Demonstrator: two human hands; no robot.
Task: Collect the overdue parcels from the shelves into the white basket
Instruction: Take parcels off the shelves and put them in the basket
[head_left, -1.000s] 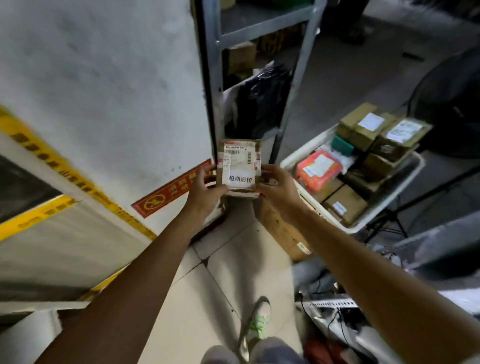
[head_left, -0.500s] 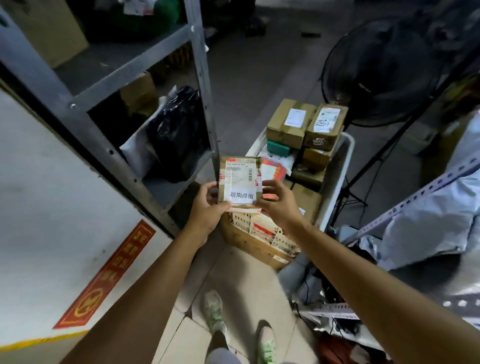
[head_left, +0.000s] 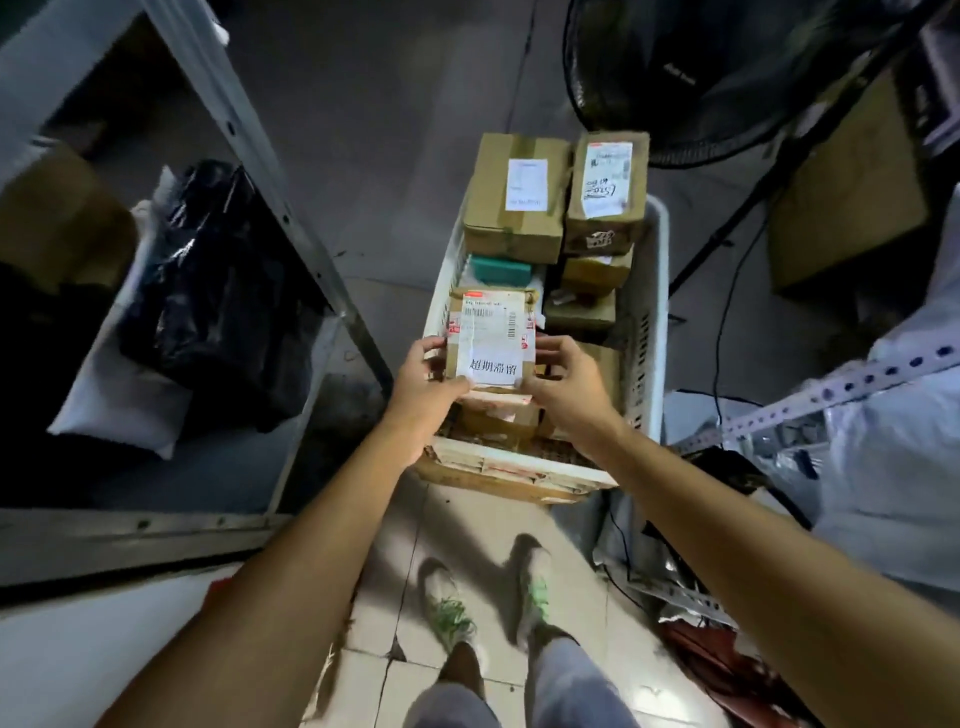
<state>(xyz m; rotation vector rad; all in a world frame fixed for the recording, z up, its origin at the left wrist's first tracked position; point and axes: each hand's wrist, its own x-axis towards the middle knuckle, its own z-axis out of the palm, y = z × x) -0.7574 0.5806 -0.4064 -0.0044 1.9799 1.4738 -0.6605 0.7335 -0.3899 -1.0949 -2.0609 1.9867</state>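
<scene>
Carried away from the shelf (head_left: 275, 197), the small parcel (head_left: 491, 338) hangs over the white basket (head_left: 652, 312), left grip (head_left: 426, 384) and right grip (head_left: 566, 384) pinching its side edges; it looks stiff and light.

Steel shelf (head_left: 223, 467), left: black bag (head_left: 218, 296) lying on a white bag (head_left: 119, 405), brown box (head_left: 57, 218) behind them. Floor (head_left: 395, 545), tiled near, grey further out: flat carton (head_left: 498, 480) with the basket (head_left: 655, 312) on top, shoes (head_left: 447, 608), cable (head_left: 722, 322) at right.
</scene>
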